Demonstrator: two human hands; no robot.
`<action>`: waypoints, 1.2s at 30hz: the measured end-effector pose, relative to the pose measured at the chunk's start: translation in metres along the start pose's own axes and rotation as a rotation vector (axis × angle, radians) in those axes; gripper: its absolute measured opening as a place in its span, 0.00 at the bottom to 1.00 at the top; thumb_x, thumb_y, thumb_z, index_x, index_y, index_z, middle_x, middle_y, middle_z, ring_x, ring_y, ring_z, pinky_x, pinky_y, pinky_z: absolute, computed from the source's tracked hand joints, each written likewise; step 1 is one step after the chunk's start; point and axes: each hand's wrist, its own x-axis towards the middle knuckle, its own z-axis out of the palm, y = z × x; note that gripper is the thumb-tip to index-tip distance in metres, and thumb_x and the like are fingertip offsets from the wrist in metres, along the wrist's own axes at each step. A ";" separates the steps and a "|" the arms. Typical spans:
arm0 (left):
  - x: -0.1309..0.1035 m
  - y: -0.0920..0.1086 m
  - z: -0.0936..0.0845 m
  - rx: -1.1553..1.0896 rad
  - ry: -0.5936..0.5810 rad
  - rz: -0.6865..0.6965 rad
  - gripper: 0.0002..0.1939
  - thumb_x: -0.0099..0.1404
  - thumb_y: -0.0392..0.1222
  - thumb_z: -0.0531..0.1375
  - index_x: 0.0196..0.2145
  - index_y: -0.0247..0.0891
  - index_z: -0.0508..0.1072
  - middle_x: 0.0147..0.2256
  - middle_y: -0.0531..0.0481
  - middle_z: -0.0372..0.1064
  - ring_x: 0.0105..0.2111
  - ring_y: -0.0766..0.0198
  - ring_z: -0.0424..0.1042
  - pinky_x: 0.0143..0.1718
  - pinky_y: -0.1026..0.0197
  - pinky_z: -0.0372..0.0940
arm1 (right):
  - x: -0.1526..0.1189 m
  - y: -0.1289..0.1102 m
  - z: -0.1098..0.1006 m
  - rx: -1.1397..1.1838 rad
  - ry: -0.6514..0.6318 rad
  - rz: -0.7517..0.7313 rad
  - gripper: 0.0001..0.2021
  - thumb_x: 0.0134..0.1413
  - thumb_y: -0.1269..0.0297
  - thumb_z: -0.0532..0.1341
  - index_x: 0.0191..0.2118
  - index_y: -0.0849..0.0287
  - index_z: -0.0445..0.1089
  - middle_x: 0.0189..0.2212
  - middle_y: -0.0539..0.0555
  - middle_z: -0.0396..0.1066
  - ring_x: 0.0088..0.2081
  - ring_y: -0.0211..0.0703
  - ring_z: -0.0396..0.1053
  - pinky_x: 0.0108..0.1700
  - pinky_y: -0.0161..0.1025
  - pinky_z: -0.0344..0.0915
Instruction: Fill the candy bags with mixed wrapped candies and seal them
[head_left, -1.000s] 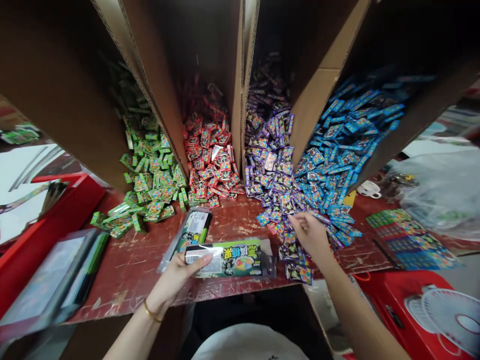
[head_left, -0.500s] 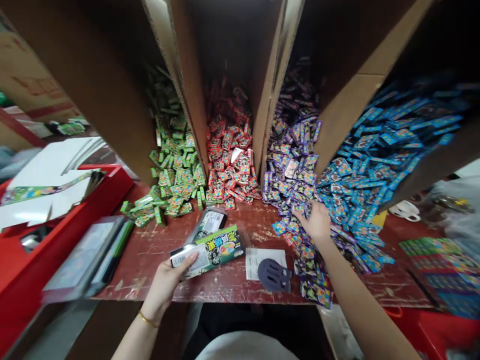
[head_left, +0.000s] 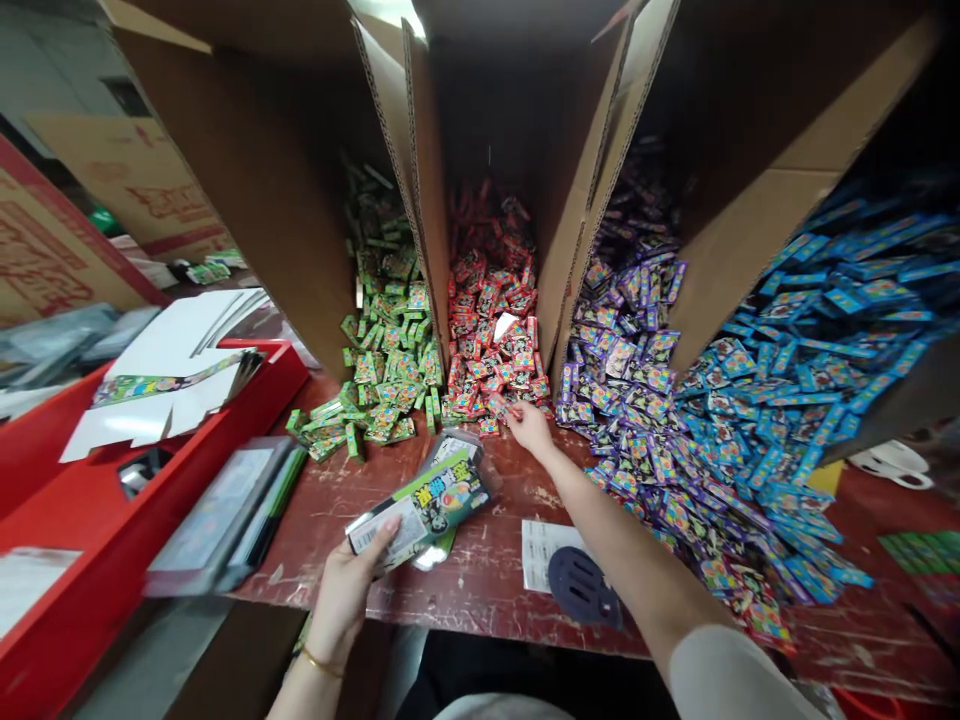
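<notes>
The left hand (head_left: 352,575) has its grip closed on one end of a green-and-black candy package (head_left: 427,510), thumb on top. This package is tilted, partly over a second candy package (head_left: 452,443) on the red worktop (head_left: 480,600). If the thumb gets loose, the held one could slip, or it could bump the one below.

The right hand (head_left: 531,430) reaches to the front of the red candy packets (head_left: 487,378). Its fingers are bent, but one cannot tell if its grip has a packet. A poor pinch could drop one, and a quick pull could make the heap slide.

The purple candy packets (head_left: 626,372) run into the blue candy packets (head_left: 795,370), so colors there could get mixed up. Some packets lie close to the front edge and could be knocked off by the right arm. That arm could also brush the dark round plastic piece (head_left: 581,590) nearby.
</notes>
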 end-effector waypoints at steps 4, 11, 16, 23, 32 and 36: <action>0.008 -0.006 -0.002 -0.064 0.050 -0.040 0.17 0.47 0.35 0.70 0.36 0.30 0.76 0.32 0.46 0.78 0.30 0.61 0.77 0.34 0.64 0.72 | -0.039 0.023 -0.032 0.158 -0.037 0.143 0.14 0.49 0.54 0.59 0.33 0.62 0.67 0.29 0.57 0.74 0.32 0.44 0.73 0.33 0.41 0.71; 0.001 -0.008 0.019 -0.074 -0.090 -0.077 0.21 0.44 0.37 0.71 0.36 0.28 0.75 0.31 0.45 0.78 0.29 0.61 0.76 0.33 0.65 0.71 | -0.103 0.052 -0.069 0.195 -0.034 0.289 0.18 0.43 0.48 0.61 0.27 0.59 0.63 0.25 0.56 0.72 0.29 0.46 0.72 0.30 0.43 0.71; -0.006 -0.001 -0.009 -0.065 -0.010 -0.022 0.21 0.45 0.39 0.71 0.37 0.29 0.75 0.31 0.44 0.78 0.30 0.59 0.77 0.33 0.64 0.72 | -0.104 0.032 -0.055 0.019 0.086 0.171 0.16 0.44 0.58 0.62 0.37 0.62 0.65 0.43 0.65 0.69 0.49 0.60 0.64 0.47 0.56 0.62; -0.017 -0.006 -0.073 -0.107 0.179 -0.021 0.14 0.49 0.33 0.68 0.36 0.28 0.76 0.35 0.41 0.77 0.33 0.58 0.77 0.35 0.64 0.72 | -0.046 -0.059 0.061 -0.251 -0.191 -0.182 0.07 0.52 0.66 0.57 0.39 0.59 0.65 0.39 0.60 0.70 0.46 0.50 0.65 0.49 0.44 0.59; -0.013 -0.002 -0.102 -0.115 0.227 -0.028 0.19 0.48 0.40 0.70 0.38 0.29 0.76 0.35 0.42 0.77 0.37 0.55 0.76 0.41 0.61 0.71 | -0.004 -0.078 0.110 0.136 -0.076 0.057 0.13 0.47 0.58 0.60 0.37 0.60 0.63 0.26 0.54 0.71 0.30 0.46 0.71 0.34 0.41 0.66; -0.013 -0.004 -0.099 -0.183 0.212 0.008 0.21 0.45 0.43 0.71 0.36 0.30 0.76 0.34 0.41 0.77 0.37 0.53 0.76 0.41 0.59 0.71 | -0.043 -0.066 0.048 0.391 -0.138 0.114 0.23 0.40 0.46 0.60 0.37 0.61 0.65 0.23 0.54 0.72 0.24 0.47 0.72 0.26 0.42 0.69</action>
